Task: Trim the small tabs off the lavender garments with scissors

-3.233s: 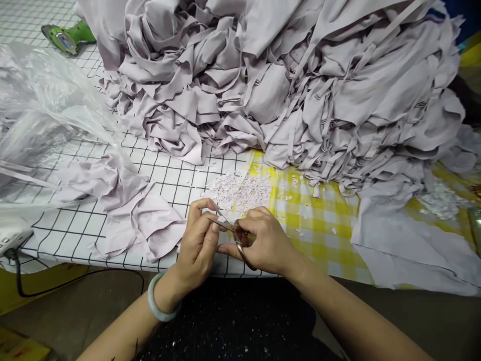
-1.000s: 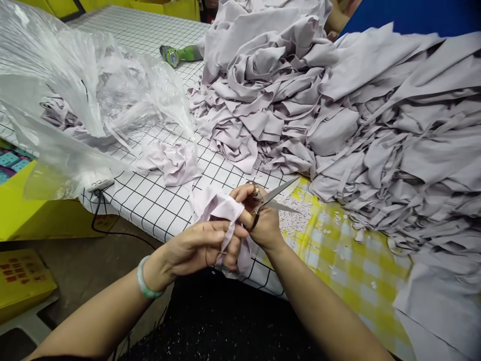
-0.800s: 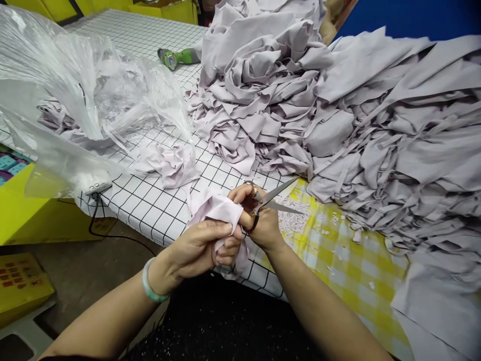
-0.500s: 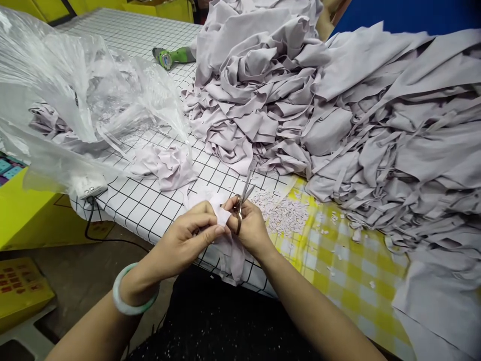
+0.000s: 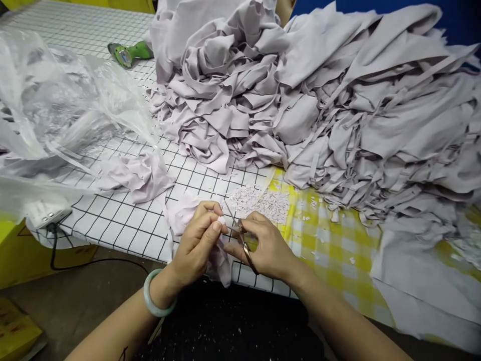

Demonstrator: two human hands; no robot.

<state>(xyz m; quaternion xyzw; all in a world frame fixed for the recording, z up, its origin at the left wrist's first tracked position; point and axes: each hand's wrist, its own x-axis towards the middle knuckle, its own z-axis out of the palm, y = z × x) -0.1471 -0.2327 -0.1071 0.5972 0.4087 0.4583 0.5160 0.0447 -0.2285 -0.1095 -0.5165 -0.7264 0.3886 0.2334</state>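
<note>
Pinched between the thumb and fingers of my left hand [image 5: 201, 238] is a pale lilac fabric piece [image 5: 221, 263], part of it hanging down over the table edge. My right hand [image 5: 266, 243] grips a pair of scissors [image 5: 246, 248] by the handles. The scissor blades are parted and point up and left, right beside the bit of cloth at my left fingertips. Whether they touch the cloth I cannot tell. Just beyond both hands lies a scatter of small fabric snippets [image 5: 259, 201].
A big heap of lilac cloth pieces [image 5: 233, 95] fills the back and right. At left are a clear plastic bag [image 5: 124, 108], a crumpled cloth piece [image 5: 137, 175] and a white power strip [image 5: 48, 213] with a black cord. A green-handled tool [image 5: 130, 52] lies farther back.
The scissors have swung from pointing up and away to pointing left at the held cloth, and their blades are now apart there. The view has shifted to the right.
</note>
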